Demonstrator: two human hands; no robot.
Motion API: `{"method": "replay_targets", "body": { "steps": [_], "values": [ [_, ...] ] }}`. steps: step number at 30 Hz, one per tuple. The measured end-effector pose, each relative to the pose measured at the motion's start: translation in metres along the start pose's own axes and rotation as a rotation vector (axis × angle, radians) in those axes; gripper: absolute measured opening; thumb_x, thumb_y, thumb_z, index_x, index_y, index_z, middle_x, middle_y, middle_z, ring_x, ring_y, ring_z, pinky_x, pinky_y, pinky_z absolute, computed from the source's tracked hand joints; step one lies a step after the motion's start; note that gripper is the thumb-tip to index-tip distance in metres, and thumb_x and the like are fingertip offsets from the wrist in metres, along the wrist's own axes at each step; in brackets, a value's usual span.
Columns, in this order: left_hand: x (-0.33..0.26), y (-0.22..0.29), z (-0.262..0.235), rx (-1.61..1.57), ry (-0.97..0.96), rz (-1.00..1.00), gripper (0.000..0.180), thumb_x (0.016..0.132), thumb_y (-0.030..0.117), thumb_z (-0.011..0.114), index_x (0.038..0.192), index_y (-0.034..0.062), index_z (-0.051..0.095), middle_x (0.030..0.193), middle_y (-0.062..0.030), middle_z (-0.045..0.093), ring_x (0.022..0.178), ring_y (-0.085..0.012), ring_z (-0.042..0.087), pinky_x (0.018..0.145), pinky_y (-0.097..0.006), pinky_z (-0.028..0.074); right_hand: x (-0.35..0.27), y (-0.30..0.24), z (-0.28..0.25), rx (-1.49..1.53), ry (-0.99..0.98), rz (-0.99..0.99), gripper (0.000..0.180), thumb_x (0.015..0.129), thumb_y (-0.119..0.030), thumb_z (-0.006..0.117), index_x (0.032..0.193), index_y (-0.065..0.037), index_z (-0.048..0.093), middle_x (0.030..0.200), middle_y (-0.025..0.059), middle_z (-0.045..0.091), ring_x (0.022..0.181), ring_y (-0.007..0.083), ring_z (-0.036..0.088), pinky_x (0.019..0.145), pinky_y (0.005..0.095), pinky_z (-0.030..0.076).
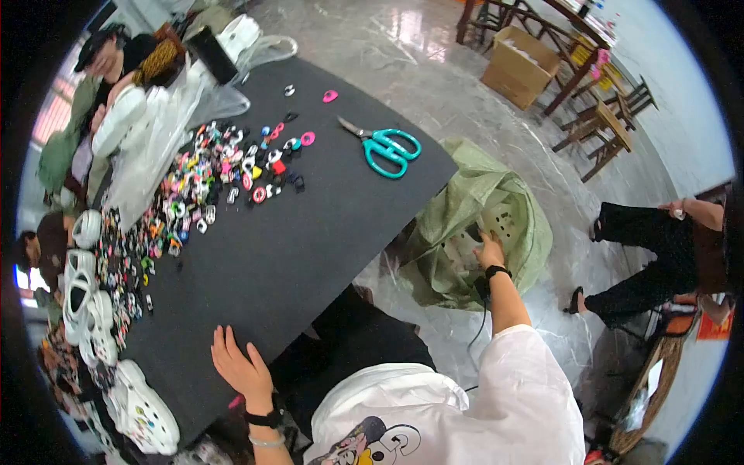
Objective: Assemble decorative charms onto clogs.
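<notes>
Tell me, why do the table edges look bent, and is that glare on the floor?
Head view: fisheye lens bows the black table edges and blacks out the corners; window light glares off the glossy floor; left hand and right hand look sharp.

Bright daylight, glare on glossy floor, fisheye bending, dark rim

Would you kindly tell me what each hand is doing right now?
Left hand: open, flat on the black table, holding nothing.
Right hand: inside the green sack; grip cannot be told.
</notes>
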State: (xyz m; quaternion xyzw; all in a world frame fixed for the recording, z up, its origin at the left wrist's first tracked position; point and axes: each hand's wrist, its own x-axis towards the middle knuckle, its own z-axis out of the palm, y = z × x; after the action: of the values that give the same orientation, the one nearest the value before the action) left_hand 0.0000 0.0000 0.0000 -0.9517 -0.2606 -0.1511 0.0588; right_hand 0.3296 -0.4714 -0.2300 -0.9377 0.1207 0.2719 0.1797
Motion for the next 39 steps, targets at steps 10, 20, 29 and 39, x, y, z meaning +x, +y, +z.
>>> {"method": "replay_targets", "body": {
  "steps": [10, 20, 29, 39],
  "values": [
    [0.021, 0.023, 0.01, -0.172, -0.008, -0.014, 0.048, 0.088, 0.026, 0.055, 0.128, 0.0002, 0.05, 0.136, -0.0197, 0.047, 0.13, -0.0366, 0.042, 0.111, -0.052, 0.027, 0.096, 0.083, -0.013, 0.042, 0.019, -0.198, 0.034, 0.085, -0.011, 0.062, 0.118, -0.002, 0.058, 0.112, 0.0206, 0.064, 0.1, 0.037, 0.063, 0.084, 0.0475, 0.047],
    [0.001, 0.008, -0.006, -0.124, 0.005, -0.049, 0.049, 0.088, 0.028, 0.056, 0.129, 0.0019, 0.051, 0.136, -0.0184, 0.048, 0.13, -0.034, 0.043, 0.111, -0.051, 0.027, -0.016, -0.013, -0.07, -0.403, 0.223, -0.712, 0.028, 0.071, -0.018, 0.077, 0.093, -0.006, 0.064, 0.109, 0.0117, 0.058, 0.105, 0.0366, 0.051, 0.084, 0.0478, 0.048],
    [0.005, 0.004, -0.008, -0.202, 0.022, -0.062, 0.048, 0.089, 0.029, 0.057, 0.128, 0.0012, 0.053, 0.137, -0.0183, 0.048, 0.131, -0.0339, 0.042, 0.112, -0.05, 0.026, -0.141, -0.014, -0.167, -0.324, 0.493, -0.745, 0.024, 0.073, -0.015, 0.074, 0.087, -0.005, 0.057, 0.083, 0.0106, 0.059, 0.077, 0.03, 0.058, 0.067, 0.04, 0.046],
    [0.002, 0.001, -0.014, -0.264, 0.054, -0.065, 0.049, 0.087, 0.03, 0.059, 0.124, -0.0023, 0.055, 0.135, -0.0223, 0.05, 0.13, -0.0364, 0.042, 0.113, -0.053, 0.024, -0.299, -0.073, -0.262, 0.507, 0.272, -0.773, 0.021, 0.078, -0.006, 0.072, 0.085, -0.001, 0.053, 0.075, -0.0046, 0.043, 0.069, 0.0076, 0.039, 0.059, 0.0241, 0.033]
  ]
}}
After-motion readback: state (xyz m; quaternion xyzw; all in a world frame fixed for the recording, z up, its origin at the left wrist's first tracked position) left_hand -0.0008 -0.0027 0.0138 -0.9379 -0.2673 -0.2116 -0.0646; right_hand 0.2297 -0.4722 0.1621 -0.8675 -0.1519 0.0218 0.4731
